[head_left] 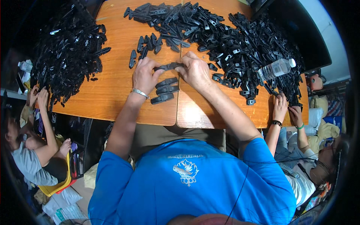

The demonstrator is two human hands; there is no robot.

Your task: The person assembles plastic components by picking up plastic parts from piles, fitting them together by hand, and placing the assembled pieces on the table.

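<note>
Between my two hands is a long, narrow black plastic clip [168, 66], held level just above the wooden table [123, 90]. My left hand [145, 75], with a metal bracelet at the wrist, is closed on its left end. The other end is pinched in the fingers of my right hand [195, 71]. Closer to me, three chunkier black clips [167, 90] lie stacked in a column on the table. Beyond my left hand lie several slim black plastic pieces [150, 43], loosely grouped. The fingers partly hide the held clip's ends.
Large heaps of black plastic parts [225, 41] cover the far and right table. Another dark heap [73, 56] rises at left. A clear plastic bottle [277, 69] lies on the right heap. Co-workers' hands [279, 107] work at right, and another person's hands [39, 96] at left.
</note>
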